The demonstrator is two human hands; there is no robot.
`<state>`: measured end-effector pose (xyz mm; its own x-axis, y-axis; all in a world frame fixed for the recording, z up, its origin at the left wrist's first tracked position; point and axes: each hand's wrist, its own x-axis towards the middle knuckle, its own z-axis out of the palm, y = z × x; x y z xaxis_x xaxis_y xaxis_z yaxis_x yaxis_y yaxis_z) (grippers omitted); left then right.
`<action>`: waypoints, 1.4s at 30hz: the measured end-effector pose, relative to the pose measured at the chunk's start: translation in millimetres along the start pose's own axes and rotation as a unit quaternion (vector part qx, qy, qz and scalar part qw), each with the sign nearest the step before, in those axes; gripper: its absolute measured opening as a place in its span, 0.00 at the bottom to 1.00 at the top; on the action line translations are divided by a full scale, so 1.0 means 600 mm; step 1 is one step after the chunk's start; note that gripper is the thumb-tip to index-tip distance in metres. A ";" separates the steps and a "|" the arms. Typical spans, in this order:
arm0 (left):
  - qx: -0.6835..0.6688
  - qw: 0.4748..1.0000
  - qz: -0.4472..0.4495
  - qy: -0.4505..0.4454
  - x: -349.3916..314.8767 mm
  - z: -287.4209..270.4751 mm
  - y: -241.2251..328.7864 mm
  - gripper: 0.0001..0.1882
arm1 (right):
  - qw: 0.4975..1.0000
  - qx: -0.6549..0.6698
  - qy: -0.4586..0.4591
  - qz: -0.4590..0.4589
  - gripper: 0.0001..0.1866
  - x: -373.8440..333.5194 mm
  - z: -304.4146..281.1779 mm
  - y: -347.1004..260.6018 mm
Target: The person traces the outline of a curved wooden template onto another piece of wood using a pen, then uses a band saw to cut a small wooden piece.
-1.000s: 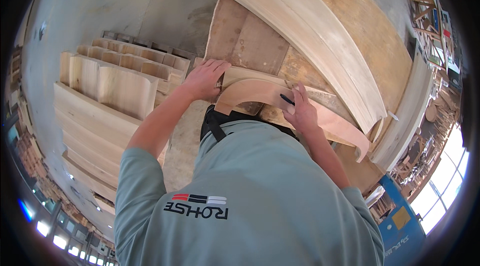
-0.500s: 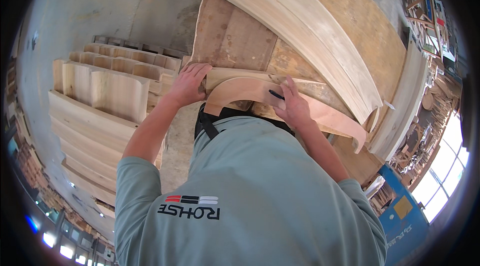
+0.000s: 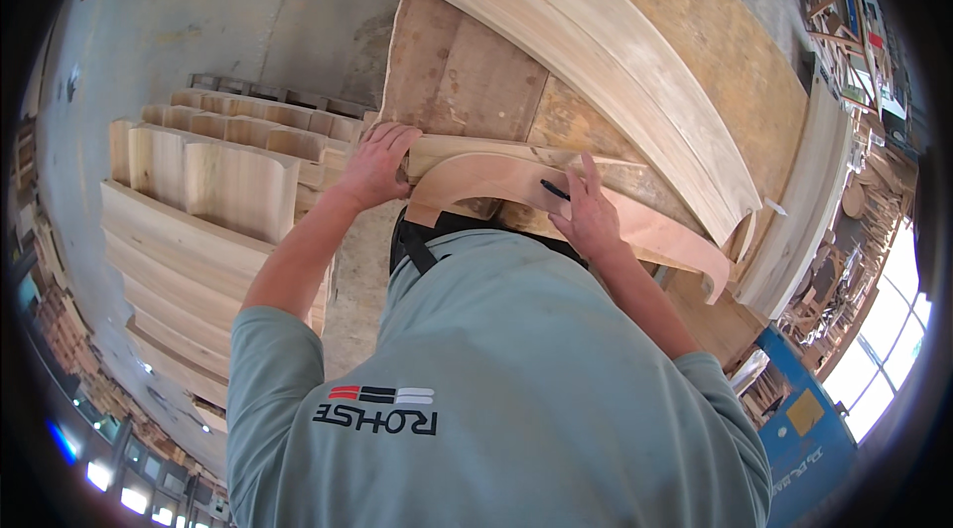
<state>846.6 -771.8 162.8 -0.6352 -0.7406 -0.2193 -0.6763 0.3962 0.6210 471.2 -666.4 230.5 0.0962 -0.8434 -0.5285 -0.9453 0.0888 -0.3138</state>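
Observation:
A thin, pinkish-tan curved template (image 3: 660, 220) with a hooked left end lies along a pale wooden board (image 3: 486, 145), close in front of my waist. My left hand (image 3: 379, 168) is wrapped round the left end of the board, beside the template's curve; some of its fingers are hidden. Between the fingers of my right hand (image 3: 593, 217) is a slim black pen (image 3: 554, 190), its tip pointing left over the template. That hand hovers at or rests on the template's middle; contact is hard to tell.
Beyond the template, a large curved wooden panel (image 3: 596, 42) lies across the worktable (image 3: 467, 62). At the left stand stacked curved wooden pieces (image 3: 189, 240). A long pale moulding (image 3: 794, 200) runs along the right, near a blue machine panel (image 3: 804, 439).
My right hand with the pen has shifted slightly to the right along the template, its index finger straighter. My left hand keeps its place at the board's end.

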 end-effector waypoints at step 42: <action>-0.016 1.000 -0.012 0.004 0.008 0.006 0.027 0.38 | 0.999 0.030 -0.016 0.028 0.43 -0.016 0.029 0.007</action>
<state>831.5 -767.4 169.1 -0.6150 -0.7548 -0.2282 -0.6792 0.3600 0.6396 471.8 -648.9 220.5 0.0544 -0.8188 -0.5715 -0.9289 0.1685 -0.3298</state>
